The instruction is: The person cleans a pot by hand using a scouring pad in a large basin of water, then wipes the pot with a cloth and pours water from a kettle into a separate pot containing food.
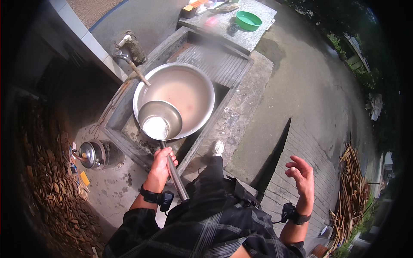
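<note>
My left hand grips the long metal handle of a metal ladle. The ladle's round bowl overlaps the near left rim of a large metal basin; whether the two touch I cannot tell. Cloudy, pinkish-brown water stands in the basin. A short hose runs from the wall faucet to the basin's far left side. Away to the right, my right hand is raised in the air with bent, parted fingers and holds nothing.
The basin sits in a stone sink with a ridged washboard section. Behind it, a green plastic bowl rests on a stone slab. A metal kettle stands left, by heaped wood chips. Wooden sticks lie at right.
</note>
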{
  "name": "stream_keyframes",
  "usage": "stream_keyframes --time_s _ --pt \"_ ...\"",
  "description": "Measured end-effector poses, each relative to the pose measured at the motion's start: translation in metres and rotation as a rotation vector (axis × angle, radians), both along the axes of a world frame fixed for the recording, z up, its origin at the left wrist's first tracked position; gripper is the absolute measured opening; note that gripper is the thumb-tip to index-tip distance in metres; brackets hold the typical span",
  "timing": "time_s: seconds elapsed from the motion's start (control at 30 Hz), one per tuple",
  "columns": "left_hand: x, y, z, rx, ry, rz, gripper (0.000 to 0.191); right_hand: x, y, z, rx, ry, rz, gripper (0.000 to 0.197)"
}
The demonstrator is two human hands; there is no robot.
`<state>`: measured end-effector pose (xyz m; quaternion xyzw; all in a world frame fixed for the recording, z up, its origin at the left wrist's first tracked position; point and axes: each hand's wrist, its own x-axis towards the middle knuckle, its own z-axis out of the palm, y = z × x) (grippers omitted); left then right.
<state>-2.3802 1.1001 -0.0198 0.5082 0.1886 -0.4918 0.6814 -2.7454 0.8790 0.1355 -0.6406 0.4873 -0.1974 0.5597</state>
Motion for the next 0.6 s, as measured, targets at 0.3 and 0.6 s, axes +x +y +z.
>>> stream_keyframes --time_s 0.3,0.6 --pt "0.042 -0.102 -0.095 0.307 -0.260 0.031 0.010 0.096 -0.231 -0.109 0.116 0.078 0.255 0.039" --pt "0.041 -0.166 -0.124 0.440 -0.432 0.094 0.026 0.326 -0.454 -0.150 -0.024 0.132 0.509 0.049"
